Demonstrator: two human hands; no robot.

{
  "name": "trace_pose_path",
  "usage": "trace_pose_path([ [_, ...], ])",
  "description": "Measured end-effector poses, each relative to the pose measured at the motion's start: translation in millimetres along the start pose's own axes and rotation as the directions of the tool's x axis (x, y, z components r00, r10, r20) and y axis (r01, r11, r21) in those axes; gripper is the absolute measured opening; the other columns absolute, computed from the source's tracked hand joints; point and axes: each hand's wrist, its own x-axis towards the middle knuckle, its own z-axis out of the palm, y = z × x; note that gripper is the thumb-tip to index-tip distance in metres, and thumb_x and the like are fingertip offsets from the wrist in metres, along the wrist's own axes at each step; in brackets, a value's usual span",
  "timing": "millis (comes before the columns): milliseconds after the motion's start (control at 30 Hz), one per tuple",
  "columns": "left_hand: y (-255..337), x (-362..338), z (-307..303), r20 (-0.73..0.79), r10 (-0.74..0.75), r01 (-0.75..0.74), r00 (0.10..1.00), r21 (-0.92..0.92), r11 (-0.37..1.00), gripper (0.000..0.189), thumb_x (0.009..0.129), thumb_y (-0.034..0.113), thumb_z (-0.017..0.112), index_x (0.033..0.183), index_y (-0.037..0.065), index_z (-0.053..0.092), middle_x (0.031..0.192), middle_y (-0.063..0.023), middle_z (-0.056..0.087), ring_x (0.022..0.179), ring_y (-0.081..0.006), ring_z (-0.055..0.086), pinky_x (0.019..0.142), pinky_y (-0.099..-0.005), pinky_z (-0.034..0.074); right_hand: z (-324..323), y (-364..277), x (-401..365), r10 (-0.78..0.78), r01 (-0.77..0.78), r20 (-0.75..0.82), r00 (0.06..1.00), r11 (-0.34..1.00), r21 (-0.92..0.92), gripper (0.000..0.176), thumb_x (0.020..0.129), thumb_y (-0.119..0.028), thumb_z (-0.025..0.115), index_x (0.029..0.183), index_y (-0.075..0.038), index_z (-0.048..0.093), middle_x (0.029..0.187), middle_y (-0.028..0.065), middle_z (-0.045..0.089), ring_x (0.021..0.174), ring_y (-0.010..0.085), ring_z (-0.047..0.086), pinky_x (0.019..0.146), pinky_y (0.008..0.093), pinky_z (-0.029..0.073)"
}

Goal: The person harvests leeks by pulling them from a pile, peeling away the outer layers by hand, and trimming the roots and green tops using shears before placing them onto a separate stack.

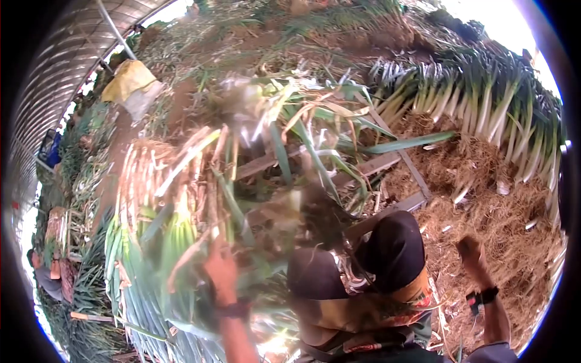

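Note:
My left hand (221, 269) is over a heap of untrimmed leeks (157, 224), beside their green leaves. Motion smears its fingers, so whether they grip a stalk cannot be told. To the right, my right hand (471, 253) hangs above a thick bed of cut brown roots (502, 242). Its fingers look curled together, and anything inside them is hidden. A wooden frame (417, 201) stands in front of my knees, with loose leaves and peelings (315, 142) draped over it. A blurred patch hides much of the middle.
Cleaned leeks (484, 109) with white stems lie in a long row at the right. A yellow and white sack (132, 85) sits at the upper left. Another person (51, 275) is at the far left edge. Discarded leaves cover the ground behind.

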Motion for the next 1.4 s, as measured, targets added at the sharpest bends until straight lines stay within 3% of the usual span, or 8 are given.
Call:
trace_pose_path([
  [133,10.2,-13.6,3.0,-0.012,0.158,-0.154,0.987,0.149,0.977,0.051,0.083,0.005,0.072,0.133,0.006,0.059,0.133,-0.0206,0.061,0.117,-0.0376,0.062,0.103,-0.0452,0.050,-42.9,-226.0,53.0,-0.647,0.714,-0.359,0.673,0.695,0.084,0.017,0.094,-0.015,0.068,0.104,-0.002,0.063,0.090,0.0146,0.064,0.072,0.0258,0.062,0.063,0.0364,0.050],
  [267,33.4,-15.4,13.9,0.135,-0.035,0.016,0.990,0.136,0.991,0.064,0.085,0.026,0.076,0.141,0.006,0.051,0.141,-0.0234,0.053,0.133,-0.0412,0.049,0.112,-0.0466,0.041,7.1,-323.0,67.6,-0.878,0.862,0.021,0.478,0.465,-0.200,0.056,0.087,-0.029,0.072,0.128,0.005,0.054,0.114,0.0200,0.063,0.103,0.0370,0.063,0.085,0.0467,0.052],
  [367,11.8,-7.7,39.7,0.069,0.051,-0.064,0.996,0.191,0.980,0.078,0.084,0.037,0.078,0.143,-0.001,0.045,0.143,-0.0255,0.050,0.136,-0.0418,0.045,0.116,-0.0482,0.036,81.8,-324.2,90.9,-0.888,0.749,0.115,0.446,0.300,-0.591,0.073,0.082,-0.036,0.074,0.133,0.010,0.049,0.123,0.0262,0.058,0.112,0.0426,0.059,0.093,0.0500,0.048],
  [467,9.5,1.2,59.4,0.016,0.056,-0.058,0.998,0.340,0.938,0.085,0.082,0.044,0.079,0.142,-0.003,0.043,0.140,-0.0257,0.051,0.132,-0.0414,0.048,0.112,-0.0497,0.038,133.2,-313.1,111.9,-0.636,0.678,0.282,0.719,0.551,-0.486,0.088,0.079,-0.039,0.076,0.140,0.013,0.042,0.127,0.0306,0.055,0.114,0.0455,0.058,0.093,0.0483,0.048],
  [767,-2.0,25.8,124.2,-0.001,0.150,-0.146,0.989,0.214,0.966,0.056,0.083,0.017,0.069,0.133,0.000,0.051,0.131,-0.0266,0.056,0.119,-0.0404,0.058,0.097,-0.0489,0.049,110.0,-315.5,83.3,-0.526,0.536,0.217,0.822,0.844,0.016,0.112,0.069,-0.039,0.087,0.153,0.005,0.027,0.120,0.0344,0.058,0.111,0.0481,0.059,0.094,0.0498,0.049],
  [833,42.7,31.4,63.4,0.325,0.036,-0.019,0.945,-0.055,0.998,0.053,0.083,0.017,0.070,0.131,0.004,0.054,0.133,-0.0264,0.056,0.120,-0.0410,0.057,0.098,-0.0487,0.048,85.2,-329.0,79.8,-0.481,0.452,0.299,0.824,0.876,0.165,0.113,0.067,-0.038,0.088,0.153,0.003,0.029,0.127,0.0330,0.057,0.115,0.0432,0.060,0.098,0.0470,0.049],
  [1033,12.7,87.4,-7.8,-0.208,0.181,-0.049,0.961,0.518,0.854,0.052,0.081,0.025,0.077,0.127,0.006,0.060,0.135,-0.0169,0.058,0.128,-0.0367,0.054,0.106,-0.0568,0.042,38.0,-361.4,69.5,-0.652,0.201,0.273,0.708,0.556,0.806,0.104,0.070,-0.026,0.086,0.153,0.001,0.029,0.122,0.0255,0.067,0.113,0.0348,0.066,0.097,0.0416,0.051],
  [1400,-31.3,160.1,-56.3,0.047,-0.290,0.203,0.956,0.607,0.768,0.081,0.067,0.044,0.086,0.128,-0.005,0.063,0.141,-0.0289,0.056,0.128,-0.0405,0.057,0.108,-0.0469,0.047,9.1,-393.5,63.3,-0.760,0.451,0.287,0.583,0.597,0.663,0.069,0.077,-0.035,0.079,0.129,0.002,0.054,0.100,0.0261,0.066,0.094,0.0402,0.067,0.081,0.0463,0.052],
])
